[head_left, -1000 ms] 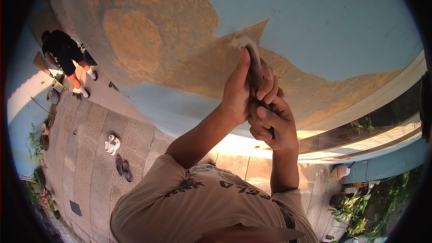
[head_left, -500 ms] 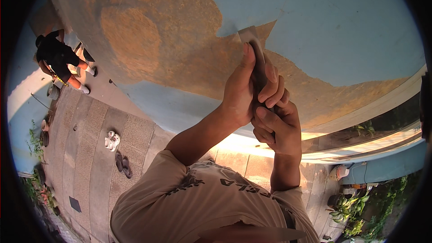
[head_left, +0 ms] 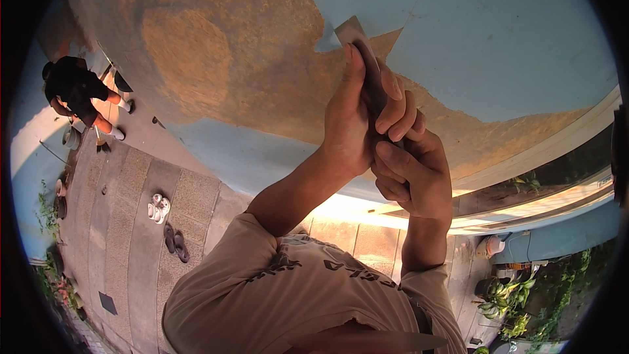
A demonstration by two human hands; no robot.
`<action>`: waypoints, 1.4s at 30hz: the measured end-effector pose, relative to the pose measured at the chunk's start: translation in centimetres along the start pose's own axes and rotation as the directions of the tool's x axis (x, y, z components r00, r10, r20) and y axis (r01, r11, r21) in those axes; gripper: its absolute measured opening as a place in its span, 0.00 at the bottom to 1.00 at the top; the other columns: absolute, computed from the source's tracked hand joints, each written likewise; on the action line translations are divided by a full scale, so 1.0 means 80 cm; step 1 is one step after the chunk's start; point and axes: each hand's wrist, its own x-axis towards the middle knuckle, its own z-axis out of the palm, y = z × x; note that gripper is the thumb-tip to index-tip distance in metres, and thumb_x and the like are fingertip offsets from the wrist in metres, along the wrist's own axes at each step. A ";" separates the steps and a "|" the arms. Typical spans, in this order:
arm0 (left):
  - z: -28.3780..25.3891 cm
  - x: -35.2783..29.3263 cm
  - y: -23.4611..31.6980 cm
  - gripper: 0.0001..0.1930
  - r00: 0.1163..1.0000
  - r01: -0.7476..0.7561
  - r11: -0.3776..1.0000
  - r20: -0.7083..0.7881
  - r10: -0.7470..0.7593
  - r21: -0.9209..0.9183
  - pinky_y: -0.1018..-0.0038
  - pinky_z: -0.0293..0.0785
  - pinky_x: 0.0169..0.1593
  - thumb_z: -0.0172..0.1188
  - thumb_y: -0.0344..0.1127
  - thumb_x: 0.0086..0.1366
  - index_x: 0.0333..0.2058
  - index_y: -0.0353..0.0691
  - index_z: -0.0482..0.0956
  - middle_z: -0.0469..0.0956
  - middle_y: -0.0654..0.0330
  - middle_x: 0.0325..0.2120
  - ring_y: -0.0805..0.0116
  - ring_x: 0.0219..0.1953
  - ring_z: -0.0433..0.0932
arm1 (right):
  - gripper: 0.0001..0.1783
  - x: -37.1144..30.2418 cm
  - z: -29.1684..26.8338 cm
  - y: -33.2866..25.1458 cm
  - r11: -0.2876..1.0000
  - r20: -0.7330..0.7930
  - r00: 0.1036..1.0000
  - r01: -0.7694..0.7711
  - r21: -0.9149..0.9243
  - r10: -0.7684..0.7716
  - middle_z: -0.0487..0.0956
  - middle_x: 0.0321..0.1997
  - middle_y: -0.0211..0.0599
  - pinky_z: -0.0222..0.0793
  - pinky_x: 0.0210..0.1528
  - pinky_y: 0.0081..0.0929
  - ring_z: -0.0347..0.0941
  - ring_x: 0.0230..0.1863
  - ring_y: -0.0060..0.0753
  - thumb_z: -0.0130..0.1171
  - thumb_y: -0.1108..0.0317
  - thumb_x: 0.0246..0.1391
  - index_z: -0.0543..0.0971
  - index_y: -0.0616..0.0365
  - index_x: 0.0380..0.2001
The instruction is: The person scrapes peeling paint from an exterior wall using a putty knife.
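My left hand (head_left: pixel 348 115) is wrapped around a scraper with a flat, wide metal blade (head_left: pixel 352 31), its thumb lying along the shank. Lower down, my right hand (head_left: pixel 422 167) closes around the handle end, most of which the fingers cover. The blade tip is at the edge of the blue paint (head_left: pixel 472 39), beside a pointed notch in the bare brown patch (head_left: pixel 275 65) of the wall. Whether the blade touches the wall, I cannot tell.
At the far left a person in dark clothes (head_left: pixel 75 88) bends over near the wall. White shoes (head_left: pixel 158 208) and dark sandals (head_left: pixel 175 242) lie on the paved floor (head_left: pixel 118 223). Potted plants (head_left: pixel 511 301) stand at lower right, and more greenery (head_left: pixel 49 213) lines the left side.
The scraper blade has shifted up and left in the picture, and its tilt has changed slightly. My right hand has moved a little to the right. Both hands keep their grip.
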 end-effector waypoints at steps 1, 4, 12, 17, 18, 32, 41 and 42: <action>0.000 0.001 0.002 0.34 1.000 -0.022 1.000 -0.008 0.022 -0.008 0.66 0.71 0.33 0.29 0.64 0.72 0.26 0.44 0.74 0.57 0.65 0.09 0.70 0.14 0.63 | 0.07 0.003 0.005 -0.004 1.000 -0.028 0.999 -0.022 -0.019 0.022 0.60 0.13 0.22 0.43 0.12 0.17 0.50 0.10 0.12 0.47 0.80 0.62 0.71 0.65 0.43; -0.001 0.007 0.012 0.33 0.998 -0.064 0.998 -0.011 0.064 -0.002 0.66 0.71 0.32 0.29 0.63 0.73 0.27 0.45 0.74 0.58 0.65 0.09 0.70 0.14 0.63 | 0.07 0.015 0.011 -0.006 0.999 -0.036 0.999 -0.042 -0.035 0.041 0.61 0.13 0.23 0.44 0.12 0.17 0.51 0.10 0.12 0.47 0.80 0.62 0.72 0.65 0.42; -0.007 -0.045 0.010 0.32 0.997 -0.020 0.976 -0.065 0.035 0.218 0.65 0.72 0.31 0.31 0.60 0.74 0.24 0.41 0.71 0.63 0.63 0.10 0.70 0.14 0.65 | 0.06 -0.013 -0.014 0.051 0.992 0.171 0.985 0.006 0.125 -0.028 0.65 0.17 0.27 0.51 0.15 0.18 0.57 0.13 0.17 0.48 0.79 0.63 0.72 0.65 0.41; -0.039 -0.107 -0.013 0.33 0.972 0.135 0.920 -0.231 -0.051 0.367 0.65 0.74 0.35 0.33 0.59 0.74 0.21 0.38 0.70 0.67 0.61 0.12 0.69 0.17 0.69 | 0.09 -0.047 -0.044 0.124 0.958 0.217 0.976 -0.067 0.278 0.006 0.67 0.20 0.35 0.55 0.16 0.19 0.60 0.16 0.22 0.48 0.78 0.61 0.70 0.64 0.44; -0.040 -0.109 -0.010 0.33 0.968 0.146 0.918 -0.243 -0.057 0.369 0.65 0.74 0.35 0.33 0.59 0.74 0.21 0.38 0.70 0.67 0.61 0.12 0.69 0.17 0.69 | 0.09 -0.049 -0.043 0.132 0.933 0.190 0.981 -0.089 0.348 0.023 0.67 0.20 0.35 0.54 0.15 0.19 0.59 0.15 0.22 0.48 0.78 0.60 0.71 0.64 0.44; -0.065 -0.064 0.058 0.31 0.956 0.255 0.880 -0.238 -0.168 0.402 0.67 0.74 0.37 0.34 0.58 0.74 0.32 0.34 0.74 0.68 0.62 0.11 0.73 0.17 0.67 | 0.09 0.009 0.017 0.143 0.879 0.051 0.998 -0.059 0.474 0.040 0.60 0.14 0.26 0.43 0.09 0.15 0.50 0.08 0.14 0.50 0.74 0.62 0.66 0.51 0.43; -0.050 -0.058 0.092 0.32 0.939 0.303 0.787 -0.307 -0.152 0.538 0.69 0.74 0.30 0.36 0.57 0.74 0.30 0.32 0.75 0.66 0.62 0.08 0.74 0.13 0.67 | 0.09 0.029 0.056 0.150 0.859 -0.036 0.998 -0.027 0.511 0.052 0.58 0.11 0.24 0.42 0.08 0.16 0.50 0.08 0.14 0.50 0.78 0.61 0.66 0.51 0.40; -0.049 -0.057 0.093 0.32 0.930 0.330 0.770 -0.330 -0.164 0.546 0.69 0.74 0.29 0.36 0.57 0.74 0.30 0.32 0.75 0.67 0.62 0.08 0.74 0.12 0.67 | 0.08 0.028 0.058 0.150 0.869 -0.071 0.996 -0.004 0.494 0.045 0.57 0.11 0.25 0.40 0.07 0.16 0.49 0.07 0.14 0.50 0.77 0.61 0.66 0.51 0.39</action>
